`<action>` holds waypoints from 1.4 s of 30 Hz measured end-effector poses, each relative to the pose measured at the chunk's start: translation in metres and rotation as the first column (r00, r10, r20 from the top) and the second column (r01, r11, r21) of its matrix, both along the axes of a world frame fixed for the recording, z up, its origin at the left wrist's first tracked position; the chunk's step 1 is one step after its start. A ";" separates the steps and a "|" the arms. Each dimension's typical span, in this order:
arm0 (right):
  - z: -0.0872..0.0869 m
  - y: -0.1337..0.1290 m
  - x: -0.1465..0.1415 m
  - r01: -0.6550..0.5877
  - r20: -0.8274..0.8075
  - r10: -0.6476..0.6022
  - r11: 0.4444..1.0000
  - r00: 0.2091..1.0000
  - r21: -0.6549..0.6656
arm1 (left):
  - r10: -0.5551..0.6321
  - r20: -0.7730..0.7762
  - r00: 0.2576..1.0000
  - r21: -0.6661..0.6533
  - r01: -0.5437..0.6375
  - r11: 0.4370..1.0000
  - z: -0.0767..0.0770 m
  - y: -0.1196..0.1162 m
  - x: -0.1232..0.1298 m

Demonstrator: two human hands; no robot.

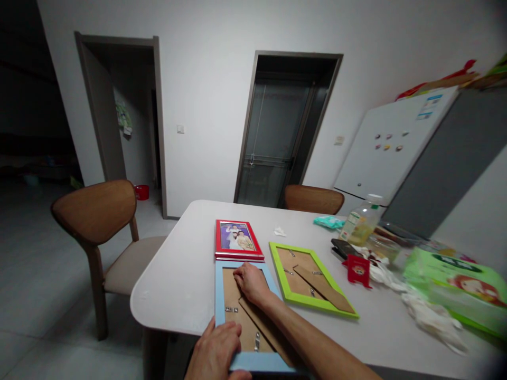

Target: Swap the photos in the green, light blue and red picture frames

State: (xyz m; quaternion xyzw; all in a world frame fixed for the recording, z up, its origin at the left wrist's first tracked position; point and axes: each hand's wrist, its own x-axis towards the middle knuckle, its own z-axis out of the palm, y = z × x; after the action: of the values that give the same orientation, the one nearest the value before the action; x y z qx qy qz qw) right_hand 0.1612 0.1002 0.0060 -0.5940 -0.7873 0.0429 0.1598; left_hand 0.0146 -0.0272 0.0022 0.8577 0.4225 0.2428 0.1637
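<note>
A light blue picture frame (pixel 220 290) lies face down at the table's near edge, its brown backing board (pixel 233 332) and metal clips showing. My left hand (pixel 217 345) is closed around the frame's lower left side. Near the top of the backing, my right hand (pixel 250 282) has its fingers curled and pressed down; what lies under the fingertips is hidden. My right forearm covers part of the frame's stand leg (pixel 261 327). Just beyond lies a red picture frame (pixel 240 240) with a photo facing up. To the right is a green picture frame (pixel 312 279), back side up.
On the white table (pixel 178 274) at right are a bottle (pixel 361 219), a dark phone-like object (pixel 344 247), a red card-like item (pixel 358 271), crumpled tissues (pixel 431 322) and a green tissue pack (pixel 455 285). Wooden chairs stand left (pixel 95 211) and behind the table (pixel 315 199).
</note>
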 end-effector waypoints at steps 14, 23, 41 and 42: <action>-0.005 0.023 0.005 0.127 -0.098 -0.133 0.990 0.986 -0.069 | -0.021 0.005 1.000 0.048 0.021 0.999 -0.007 0.001 -0.001; -0.002 0.026 0.005 0.208 -0.079 -0.214 0.975 0.974 -0.083 | -0.008 -0.057 0.998 -0.073 0.004 0.997 0.006 -0.001 0.002; 0.038 -0.035 0.062 0.009 -0.489 0.003 1.000 0.872 0.023 | 0.013 -0.057 0.998 0.128 -0.006 0.992 -0.027 0.000 0.002; 0.038 -0.041 0.071 0.046 -0.550 -0.024 0.999 0.835 0.025 | -0.005 -0.048 0.999 0.135 0.011 0.991 -0.028 0.000 0.000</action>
State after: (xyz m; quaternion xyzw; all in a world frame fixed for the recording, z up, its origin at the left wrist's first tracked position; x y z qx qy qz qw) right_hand 0.2325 0.0592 0.0440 -0.5679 -0.6980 0.1939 0.3907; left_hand 0.0146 -0.0273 -0.0259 0.8741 0.4054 0.2498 0.0958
